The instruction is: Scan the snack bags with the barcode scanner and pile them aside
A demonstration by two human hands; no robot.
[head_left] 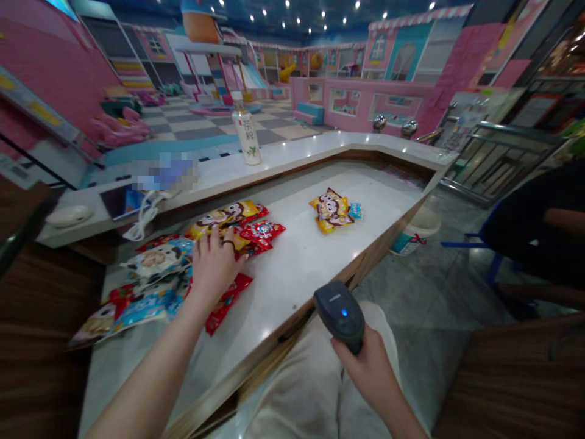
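My right hand [368, 360] is wrapped round the handle of a dark barcode scanner [338, 311] with a blue light lit on top, held above my lap. On the left part of the counter [292, 286], my left hand [214, 265] lies over a pile of snack bags, fingers stretched out and touching them. Yellow snack bags [223, 218] lie at its fingertips, a red snack bag [262, 231] just right of them. Blue-and-white snack bags [158, 262] spread to its left. What lies under the palm is hidden. Further right, a small group of yellow snack bags [331, 210] sits apart.
A white-labelled bottle [247, 134] stands on the raised ledge [292, 152] behind the counter. A white cable [146, 216] hangs down at left, near a white mouse-like object [68, 216]. On the floor at right are a bucket [415, 231] and a seated person in dark clothes [539, 225].
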